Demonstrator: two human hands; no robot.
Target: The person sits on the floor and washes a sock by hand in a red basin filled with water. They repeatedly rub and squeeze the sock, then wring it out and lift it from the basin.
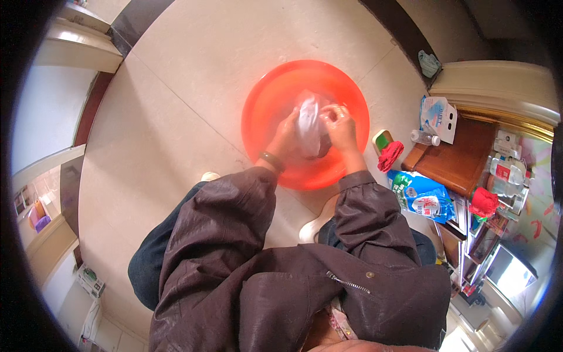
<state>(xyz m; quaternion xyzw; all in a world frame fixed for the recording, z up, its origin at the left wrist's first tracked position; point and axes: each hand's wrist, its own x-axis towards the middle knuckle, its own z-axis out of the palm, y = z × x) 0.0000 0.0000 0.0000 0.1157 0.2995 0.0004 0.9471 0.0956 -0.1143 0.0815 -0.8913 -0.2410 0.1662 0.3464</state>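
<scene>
Holding a white cloth (309,120) over a red basin (252,117).
The cloth hangs bunched between two hands, inside the basin's rim as seen from above. The left hand (285,132) has its fingers closed on the left side, tips partly hidden; the right hand's (340,124) fingers are curled nearly together, pinching the right edge. The basin stands on the floor (199,70), with a blue bag (423,196) and a bottle (422,138) off to the right.

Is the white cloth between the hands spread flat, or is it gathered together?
Gathered: the white cloth forms a narrow, creased bulge between the left hand and right hand, leaving much of the orange-red basin uncovered.
</scene>
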